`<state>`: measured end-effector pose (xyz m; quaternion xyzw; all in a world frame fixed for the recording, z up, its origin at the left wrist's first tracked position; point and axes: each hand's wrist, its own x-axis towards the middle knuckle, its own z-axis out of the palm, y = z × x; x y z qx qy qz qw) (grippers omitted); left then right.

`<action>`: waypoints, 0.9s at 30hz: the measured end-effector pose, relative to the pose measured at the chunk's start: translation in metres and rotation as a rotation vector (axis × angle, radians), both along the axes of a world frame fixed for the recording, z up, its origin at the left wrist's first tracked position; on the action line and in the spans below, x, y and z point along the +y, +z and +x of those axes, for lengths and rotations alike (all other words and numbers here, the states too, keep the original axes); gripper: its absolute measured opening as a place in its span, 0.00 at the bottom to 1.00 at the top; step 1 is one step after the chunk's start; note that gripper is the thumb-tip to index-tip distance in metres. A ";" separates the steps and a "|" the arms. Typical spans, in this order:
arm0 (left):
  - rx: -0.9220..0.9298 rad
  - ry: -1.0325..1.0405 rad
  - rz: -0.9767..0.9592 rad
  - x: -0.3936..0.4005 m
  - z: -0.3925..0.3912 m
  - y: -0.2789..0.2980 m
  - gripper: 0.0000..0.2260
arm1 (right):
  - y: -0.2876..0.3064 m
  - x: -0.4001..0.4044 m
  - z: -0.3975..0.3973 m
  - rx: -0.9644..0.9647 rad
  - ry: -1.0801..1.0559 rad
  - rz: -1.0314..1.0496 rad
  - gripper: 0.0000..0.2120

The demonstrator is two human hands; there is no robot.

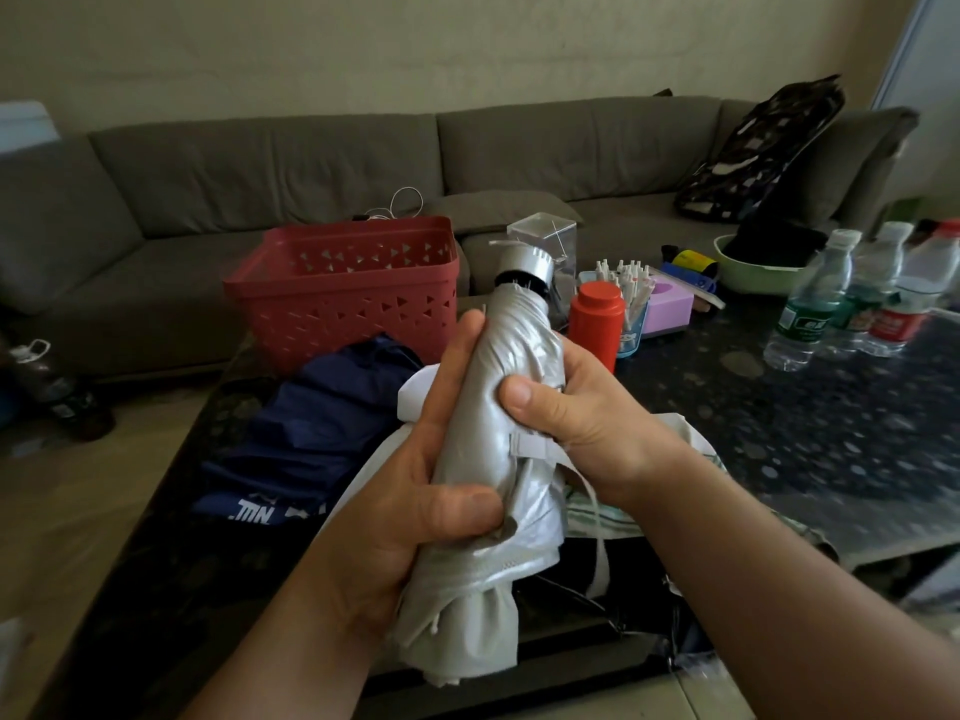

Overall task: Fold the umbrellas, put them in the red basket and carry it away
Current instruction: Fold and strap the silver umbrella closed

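Note:
A collapsed silver umbrella (pixel 488 433) stands nearly upright in front of me, its cap pointing toward the far side. My left hand (pixel 415 491) grips its lower half, thumb across the fabric. My right hand (pixel 566 407) grips the middle from the right, thumb pressing the folds, near a loose strap. The red basket (pixel 353 283) with triangular holes stands at the table's far left, and no umbrella shows inside it. A dark blue umbrella (pixel 311 428) lies crumpled on the table just in front of the basket. More pale umbrella fabric (pixel 691 439) lies under my right wrist.
The dark speckled table (pixel 779 423) carries an orange-red bottle (pixel 595 324), a cup of white sticks (pixel 631 304), a purple box (pixel 670 304), a green bowl (pixel 753 272) and three water bottles (pixel 852 298). A grey sofa (pixel 260 168) runs behind, with a patterned bag (pixel 758 148) on it.

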<state>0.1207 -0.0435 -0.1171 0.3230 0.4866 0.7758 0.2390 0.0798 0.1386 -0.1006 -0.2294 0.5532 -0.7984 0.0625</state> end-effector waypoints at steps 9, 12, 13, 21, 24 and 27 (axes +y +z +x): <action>0.078 0.212 -0.308 0.000 -0.019 0.015 0.46 | 0.016 0.002 0.006 0.099 -0.405 0.274 0.15; 0.187 0.304 -0.347 -0.002 -0.017 0.011 0.47 | 0.020 0.002 0.007 0.131 -0.484 0.399 0.14; 0.211 0.323 -0.371 -0.001 -0.017 0.013 0.48 | 0.022 0.002 0.008 0.125 -0.482 0.404 0.14; 0.462 0.446 -0.626 -0.001 -0.011 0.022 0.48 | 0.025 0.001 0.008 0.131 -0.492 0.494 0.10; 0.476 0.501 -0.631 0.001 -0.010 0.021 0.48 | 0.026 0.003 0.007 0.163 -0.497 0.519 0.10; 0.407 0.478 -0.507 0.003 -0.012 0.014 0.49 | 0.026 0.009 0.007 0.140 -0.377 0.440 0.16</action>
